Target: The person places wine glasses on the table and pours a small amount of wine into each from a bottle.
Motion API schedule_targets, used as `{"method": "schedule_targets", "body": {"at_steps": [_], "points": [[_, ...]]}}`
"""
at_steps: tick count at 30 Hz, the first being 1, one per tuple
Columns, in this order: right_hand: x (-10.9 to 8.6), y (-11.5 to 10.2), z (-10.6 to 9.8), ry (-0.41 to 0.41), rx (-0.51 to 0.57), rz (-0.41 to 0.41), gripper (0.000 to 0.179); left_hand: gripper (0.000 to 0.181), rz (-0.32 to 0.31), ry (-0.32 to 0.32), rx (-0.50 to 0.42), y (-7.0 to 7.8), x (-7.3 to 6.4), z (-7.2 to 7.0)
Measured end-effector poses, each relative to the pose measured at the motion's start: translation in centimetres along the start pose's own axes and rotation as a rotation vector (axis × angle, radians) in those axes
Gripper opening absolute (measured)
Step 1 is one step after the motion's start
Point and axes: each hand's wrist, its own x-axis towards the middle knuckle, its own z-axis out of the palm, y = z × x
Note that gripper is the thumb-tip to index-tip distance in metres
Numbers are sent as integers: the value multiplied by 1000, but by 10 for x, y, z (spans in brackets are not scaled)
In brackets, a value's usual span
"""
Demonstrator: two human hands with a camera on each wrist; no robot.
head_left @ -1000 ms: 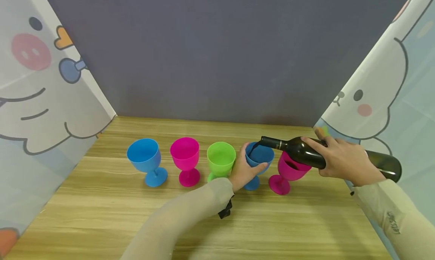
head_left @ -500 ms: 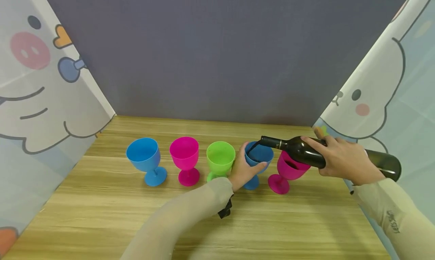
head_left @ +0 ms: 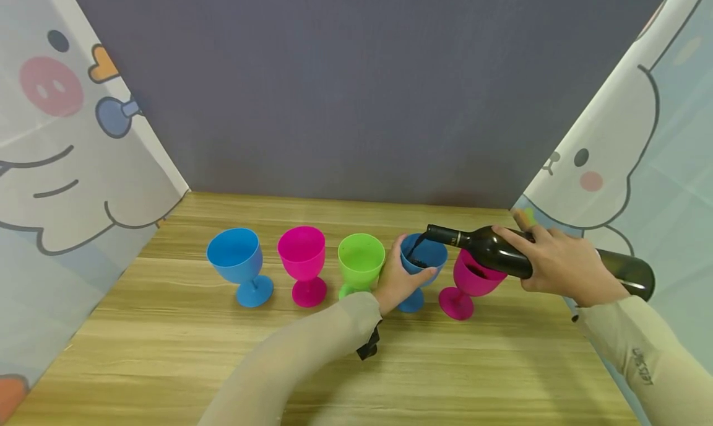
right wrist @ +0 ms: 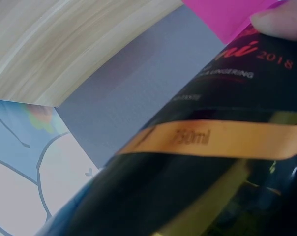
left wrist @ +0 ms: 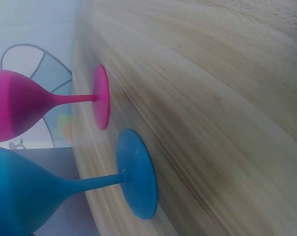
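Note:
My left hand (head_left: 398, 283) grips the bowl of a blue goblet (head_left: 433, 252), fingers on its far left side and thumb across the front. My right hand (head_left: 568, 265) holds a dark wine bottle (head_left: 496, 251) round its body, nearly level and tilted toward the left. Its mouth is over the blue goblet's rim, and a thin dark stream runs down into the bowl, where dark liquid has gathered. Below the bottle's shoulder stands a pink goblet (head_left: 475, 282) with dark liquid inside. In the right wrist view the bottle's gold 750ml band (right wrist: 207, 140) shows.
Left of my left hand stand a green goblet (head_left: 361, 262), a pink goblet (head_left: 302, 252) and a blue goblet (head_left: 235, 249) in a row on the wooden table (head_left: 167, 352). A grey panel (head_left: 334, 91) rises behind, with cartoon-printed sheets (head_left: 601, 147) at both sides.
Dark liquid keeps running from the bottle, and more of it shows in the blue goblet. Both hands hold nearly the same position; the whole view shifts slightly.

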Motion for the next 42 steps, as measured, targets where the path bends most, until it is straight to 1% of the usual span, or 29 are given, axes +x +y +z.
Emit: {"method": "schedule_targets", "body": {"at_steps": [5,9,15,17,24,33,39,42], "points": [[-1,1,1,10,3,-3,106,88,12,0,0,-1,0,0],[-1,2,2,31,2,-14,106,88,37,7,5,-1,-1,0],[1,3,3,58,2,-22,104,87,44,15,-1,0,0,-1],[1,3,3,54,3,-20,105,87,46,16,2,1,0,-1],[-1,3,2,16,-5,-5,109,89,12,3,19,0,1,0],[-1,4,5,14,-4,-21,110,88,-1,2,25,-1,-1,1],[0,4,6,10,7,-3,108,89,-1,3,22,1,-2,0],[0,4,7,20,10,-8,107,89,-2,1,25,0,-2,0]]}}
